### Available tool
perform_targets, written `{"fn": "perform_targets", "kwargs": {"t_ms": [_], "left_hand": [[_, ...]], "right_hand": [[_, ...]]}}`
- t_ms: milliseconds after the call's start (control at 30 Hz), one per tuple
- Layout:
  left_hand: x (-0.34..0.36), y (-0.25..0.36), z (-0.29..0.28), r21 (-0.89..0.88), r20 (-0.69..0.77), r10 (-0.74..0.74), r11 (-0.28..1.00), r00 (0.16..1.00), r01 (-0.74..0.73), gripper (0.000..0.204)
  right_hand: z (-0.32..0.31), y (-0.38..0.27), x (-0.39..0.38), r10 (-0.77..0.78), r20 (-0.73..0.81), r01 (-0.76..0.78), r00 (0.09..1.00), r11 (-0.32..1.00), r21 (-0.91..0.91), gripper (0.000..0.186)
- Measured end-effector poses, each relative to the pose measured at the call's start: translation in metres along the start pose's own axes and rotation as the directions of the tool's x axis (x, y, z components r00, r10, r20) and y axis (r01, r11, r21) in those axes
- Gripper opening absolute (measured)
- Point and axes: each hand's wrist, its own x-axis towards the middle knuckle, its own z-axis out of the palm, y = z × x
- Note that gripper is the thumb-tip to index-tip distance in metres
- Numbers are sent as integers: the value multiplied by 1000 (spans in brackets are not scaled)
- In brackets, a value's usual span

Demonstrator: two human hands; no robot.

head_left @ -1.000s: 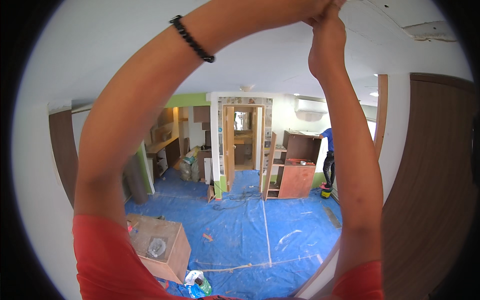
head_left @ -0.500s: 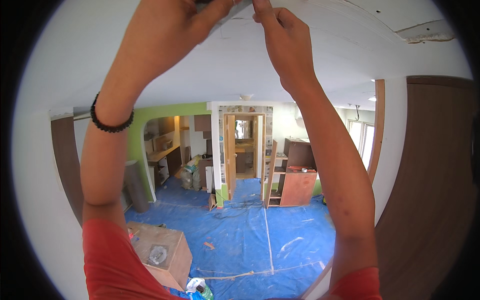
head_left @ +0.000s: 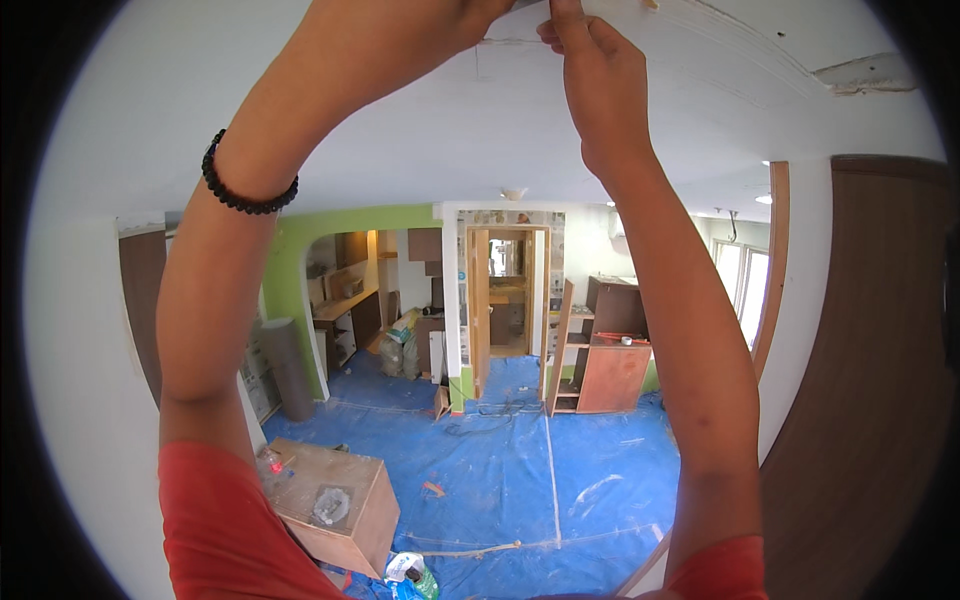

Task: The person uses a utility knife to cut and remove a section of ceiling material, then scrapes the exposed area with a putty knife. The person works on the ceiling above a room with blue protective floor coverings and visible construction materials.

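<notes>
both arms rise from the lower edge of the frame to the white plaster ceiling [head_left: 400, 130] at the top centre. the left hand [head_left: 470, 15] is cut off by the top edge of the frame; only its heel and part of the fist show, so its grip cannot be determined. a black beaded bracelet [head_left: 245, 190] sits on the left wrist, at upper left of centre. the right hand [head_left: 590, 70] is at the top centre, just right of the left hand, with the fingers [head_left: 565, 20] pinched together and pressed against the ceiling; what they pinch is too small and too close to the edge to identify. a thin dark crack line [head_left: 500, 42] runs across the ceiling just beside both hands. a strip of peeling white paint [head_left: 865, 72] hangs off the ceiling at the upper right, well apart from the hands.

red short sleeves [head_left: 230, 530] show at lower left and lower right. below, blue plastic sheeting [head_left: 560, 490] covers the floor across the lower centre. a brown wooden cabinet box [head_left: 335, 505] lies on the sheeting at lower left. a brown wooden shelf unit [head_left: 605, 360] stands right of centre, next to an open doorway [head_left: 505, 300]. a green arched wall [head_left: 300, 250] stands left of centre.
</notes>
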Motion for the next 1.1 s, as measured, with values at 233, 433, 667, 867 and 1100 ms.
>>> {"fn": "perform_targets", "kwargs": {"t_ms": [233,433,667,867,1100], "left_hand": [[5,-9,3,45,-29,238,970,971,-237,11],[13,-6,0,-17,69,5,1000,998,-3,12],[31,-6,-2,-14,84,27,1000,996,-26,16],[17,-26,2,-14,22,116,993,993,-115,18],[14,-26,11,-152,-5,32,988,999,-33,20]], "right_hand": [[1,6,7,-22,-30,21,999,1000,-10,63],[-1,5,10,10,-65,-13,998,999,-41,67],[2,4,12,-40,-102,37,994,999,-25,69],[4,1,8,-20,-113,10,993,996,-90,69],[2,10,13,-92,-66,89,994,995,-47,69]]}}
